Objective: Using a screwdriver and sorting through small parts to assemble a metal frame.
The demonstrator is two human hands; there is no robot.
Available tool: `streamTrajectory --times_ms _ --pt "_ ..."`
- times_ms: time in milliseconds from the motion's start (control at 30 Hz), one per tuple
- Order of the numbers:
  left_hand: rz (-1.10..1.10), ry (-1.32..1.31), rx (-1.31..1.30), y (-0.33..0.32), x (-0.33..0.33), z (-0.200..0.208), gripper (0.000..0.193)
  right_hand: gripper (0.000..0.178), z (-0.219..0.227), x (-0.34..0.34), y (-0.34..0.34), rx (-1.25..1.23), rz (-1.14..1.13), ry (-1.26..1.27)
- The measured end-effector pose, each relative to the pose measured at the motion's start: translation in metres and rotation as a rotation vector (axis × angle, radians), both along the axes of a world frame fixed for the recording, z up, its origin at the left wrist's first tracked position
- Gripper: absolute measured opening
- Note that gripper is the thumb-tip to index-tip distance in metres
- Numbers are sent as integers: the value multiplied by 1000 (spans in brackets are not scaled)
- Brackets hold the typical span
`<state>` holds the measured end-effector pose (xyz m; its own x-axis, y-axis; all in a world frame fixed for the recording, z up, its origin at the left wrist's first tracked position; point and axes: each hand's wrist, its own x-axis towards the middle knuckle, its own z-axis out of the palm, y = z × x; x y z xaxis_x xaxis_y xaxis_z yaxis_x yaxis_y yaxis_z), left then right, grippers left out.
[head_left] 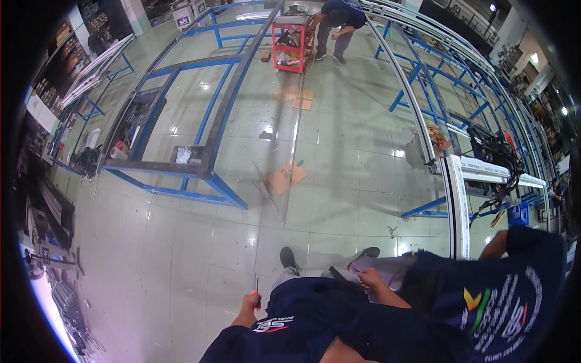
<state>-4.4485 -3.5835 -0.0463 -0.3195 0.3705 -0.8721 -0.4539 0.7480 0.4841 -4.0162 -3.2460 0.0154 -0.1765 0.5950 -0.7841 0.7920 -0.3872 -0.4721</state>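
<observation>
My left hand [250, 302] is closed around an orange-handled tool [256, 297]. Its slim metal end points away from me, too small to name more exactly. In front of my body, my right hand [370, 279] has its fingers bent by a dark, narrow strip-like thing [342, 277]. Whether the fingers hold that piece is unclear. Grey material [393, 270] shows just past this hand, and I cannot tell if it is clothing or a sheet. My dark shoes [288, 258] rest on the tiled floor.
A co-worker in navy [514, 296] is close on my right, beside white profiles [458, 206] with black cables [499, 160]. Blue frames [227, 190] stand both sides. Ahead, another person [339, 24] bends beside a red trolley [290, 45]. Cardboard [285, 178] and metal strips [264, 187] lie on the floor.
</observation>
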Motion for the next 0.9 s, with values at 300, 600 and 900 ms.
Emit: streamTrajectory --times_ms 300,600,900 --pt "-189 239 39 401 -213 41 16 28 -44 -15 92 -382 -764 -123" --pt "-92 193 -210 608 -242 45 21 25 -48 -106 387 -358 -525 2" --pt "-127 166 -190 800 -208 53 18 25 -44 -119 809 71 -609 245"
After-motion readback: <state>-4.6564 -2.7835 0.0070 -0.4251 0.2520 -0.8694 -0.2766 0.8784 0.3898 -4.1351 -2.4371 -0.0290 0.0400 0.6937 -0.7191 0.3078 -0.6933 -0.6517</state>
